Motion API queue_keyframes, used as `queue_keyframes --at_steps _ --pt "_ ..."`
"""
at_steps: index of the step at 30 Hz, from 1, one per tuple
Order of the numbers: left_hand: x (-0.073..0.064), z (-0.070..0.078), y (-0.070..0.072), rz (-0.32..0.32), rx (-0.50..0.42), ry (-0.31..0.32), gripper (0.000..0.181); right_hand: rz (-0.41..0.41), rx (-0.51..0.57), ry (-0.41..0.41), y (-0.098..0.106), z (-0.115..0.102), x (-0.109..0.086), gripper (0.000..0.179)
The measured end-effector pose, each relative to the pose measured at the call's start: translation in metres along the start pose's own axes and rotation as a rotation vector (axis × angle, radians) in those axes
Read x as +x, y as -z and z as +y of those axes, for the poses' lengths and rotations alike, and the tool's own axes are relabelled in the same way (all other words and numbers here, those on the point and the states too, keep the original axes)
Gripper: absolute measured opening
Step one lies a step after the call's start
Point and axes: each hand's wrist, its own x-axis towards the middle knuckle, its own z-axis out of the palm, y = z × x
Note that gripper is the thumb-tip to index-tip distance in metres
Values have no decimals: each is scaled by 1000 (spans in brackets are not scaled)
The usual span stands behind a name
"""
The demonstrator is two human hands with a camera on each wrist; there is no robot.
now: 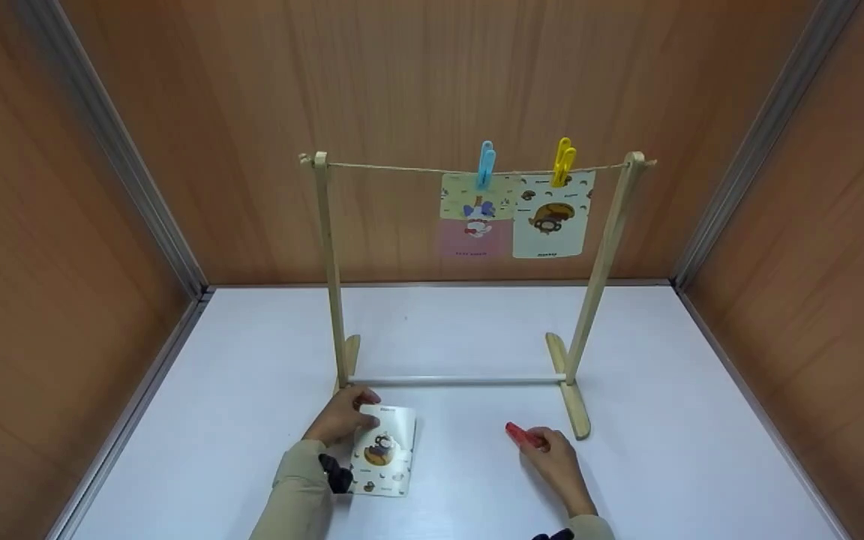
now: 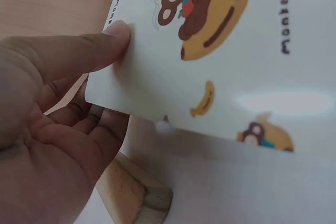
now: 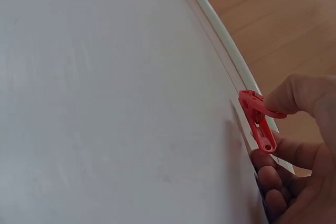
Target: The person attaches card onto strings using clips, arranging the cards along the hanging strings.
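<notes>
My left hand (image 1: 342, 416) pinches the upper left corner of a white card (image 1: 398, 480) printed with a cartoon monkey, thumb on its printed face and fingers behind. The left wrist view shows the card (image 2: 205, 98) close up, with the word "monkey" and small banana drawings. On the right, my right hand (image 1: 556, 461) holds a red clothespin (image 1: 520, 433) between thumb and index finger. In the right wrist view the clothespin (image 3: 257, 121) has its handle end between those fingertips, and the other fingers are curled below.
A wooden stand (image 1: 333, 270) carries a string (image 1: 394, 167) between two posts. From it hang a green-and-pink card (image 1: 477, 236) under a blue clothespin (image 1: 486, 165) and a white card (image 1: 550, 244) under a yellow clothespin (image 1: 563, 161). Wooden panels (image 1: 432, 75) enclose the white table (image 1: 462, 330).
</notes>
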Motion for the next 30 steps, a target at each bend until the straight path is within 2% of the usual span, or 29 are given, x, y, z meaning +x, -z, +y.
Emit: queue_keyframes --at_steps 9,17,24,30 --pt "0 -3 -3 28 -123 14 34 11 29 -13 2 -2 -2 34" --pt "-2 -4 -5 26 -213 59 39 29 48 -50 1 -3 -1 36" --pt "-3 -6 -6 39 -223 87 40 26 42 -104 1 -5 1 37" --pt "-4 -8 -7 39 -253 102 41 23 49 -91 1 -4 1 37"
